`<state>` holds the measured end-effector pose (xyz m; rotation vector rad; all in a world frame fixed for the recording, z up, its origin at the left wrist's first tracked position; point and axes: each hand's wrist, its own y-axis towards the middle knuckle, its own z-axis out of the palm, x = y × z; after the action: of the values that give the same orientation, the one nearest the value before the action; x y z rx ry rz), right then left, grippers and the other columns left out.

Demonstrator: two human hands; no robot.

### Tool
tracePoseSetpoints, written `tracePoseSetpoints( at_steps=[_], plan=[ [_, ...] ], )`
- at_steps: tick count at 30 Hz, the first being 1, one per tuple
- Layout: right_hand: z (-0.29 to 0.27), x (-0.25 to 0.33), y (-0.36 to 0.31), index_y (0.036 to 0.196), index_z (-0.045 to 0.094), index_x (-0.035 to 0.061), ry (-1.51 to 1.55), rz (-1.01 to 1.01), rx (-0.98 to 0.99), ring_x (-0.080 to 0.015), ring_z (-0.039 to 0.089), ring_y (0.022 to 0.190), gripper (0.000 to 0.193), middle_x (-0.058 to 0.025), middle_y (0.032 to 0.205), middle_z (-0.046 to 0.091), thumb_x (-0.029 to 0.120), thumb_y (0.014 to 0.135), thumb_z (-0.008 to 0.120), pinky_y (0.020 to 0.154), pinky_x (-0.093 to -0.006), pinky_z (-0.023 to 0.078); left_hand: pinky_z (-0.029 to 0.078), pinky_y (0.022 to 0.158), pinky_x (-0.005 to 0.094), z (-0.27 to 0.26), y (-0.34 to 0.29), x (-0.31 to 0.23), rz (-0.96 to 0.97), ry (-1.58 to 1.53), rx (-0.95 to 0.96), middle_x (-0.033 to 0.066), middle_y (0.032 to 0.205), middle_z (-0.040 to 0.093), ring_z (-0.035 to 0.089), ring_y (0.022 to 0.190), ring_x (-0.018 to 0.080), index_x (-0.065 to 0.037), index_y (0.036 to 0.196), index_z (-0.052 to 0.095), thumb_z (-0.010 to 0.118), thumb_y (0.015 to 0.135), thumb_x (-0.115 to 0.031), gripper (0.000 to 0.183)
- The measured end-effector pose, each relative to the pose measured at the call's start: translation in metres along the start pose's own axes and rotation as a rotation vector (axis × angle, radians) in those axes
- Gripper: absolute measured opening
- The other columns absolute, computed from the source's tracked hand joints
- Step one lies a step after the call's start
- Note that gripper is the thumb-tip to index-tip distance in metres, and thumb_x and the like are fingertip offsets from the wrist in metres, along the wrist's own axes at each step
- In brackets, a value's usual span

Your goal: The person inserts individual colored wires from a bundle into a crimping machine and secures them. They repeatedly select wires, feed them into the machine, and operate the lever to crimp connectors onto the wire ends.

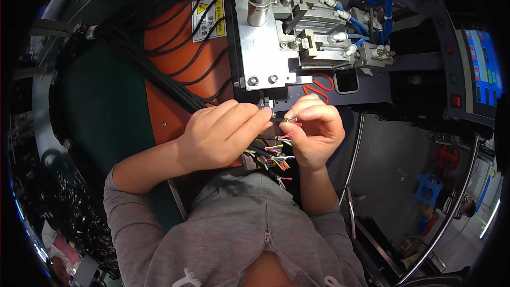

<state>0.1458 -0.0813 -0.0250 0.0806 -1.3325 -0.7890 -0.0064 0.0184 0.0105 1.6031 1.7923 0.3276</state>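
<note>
My left hand (220, 134) is closed at the machine's front edge, its fingers together around a black cable (277, 119) that shows just past the fingertips. Opposite it, my right hand (321, 133) pinches the thin wires at that cable's stripped end between thumb and forefinger. One red wire (297, 124) sticks out beside the thumb. Below both hands, several more black cables end in bare coloured wires (276, 150): red, yellow, blue, green and white. A small white part (271, 103) sits in the metal fixture just beyond my left fingertips.
A machine with a metal plate (260, 48), cylinders (324, 24) and blue air hoses (387, 0) stands ahead. Orange-handled scissors (321, 86) lie on its bed. Black cables (164, 77) run across the orange-brown surface (159, 103) at left. A control panel screen (483, 66) is at right.
</note>
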Motion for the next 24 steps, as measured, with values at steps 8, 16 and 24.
tracePoseSetpoints(
  at_steps=[8,16,24],
  plan=[
    [0.000,0.004,0.010,0.084,0.067,-0.0017,-0.170,0.040,0.109,-0.0180,0.060,0.076,0.017,-0.0097,0.082,0.065,-0.003,0.069,0.076,0.068,-0.0282,0.047,0.044,0.044,0.0269,0.003,0.001,-0.002,-0.018,-0.042,-0.089,0.0098,0.073,0.060,0.058,0.054,0.0178,0.004,0.087,0.065,0.073,0.073,-0.005,0.019],
    [0.000,0.017,0.015,0.079,0.065,0.0031,-0.826,-0.194,0.115,-0.0199,0.058,0.071,0.016,-0.0064,0.077,0.062,0.000,0.068,0.076,0.064,-0.0308,0.046,0.038,0.043,0.0232,0.008,-0.002,-0.006,-0.097,0.159,0.055,0.0007,0.072,0.048,0.051,0.057,0.0101,-0.004,0.084,0.061,0.066,0.072,-0.011,0.014],
    [-0.027,0.026,0.013,0.081,0.061,-0.0015,-0.295,0.598,0.253,-0.0130,0.056,0.073,0.009,-0.0059,0.075,0.059,0.004,0.079,0.068,0.066,-0.0264,0.044,0.038,0.043,0.0246,0.009,-0.001,-0.005,-0.065,0.117,0.041,-0.0006,0.071,0.054,0.050,0.057,0.0108,-0.005,0.092,0.068,0.067,0.066,-0.010,0.026]
  ],
)
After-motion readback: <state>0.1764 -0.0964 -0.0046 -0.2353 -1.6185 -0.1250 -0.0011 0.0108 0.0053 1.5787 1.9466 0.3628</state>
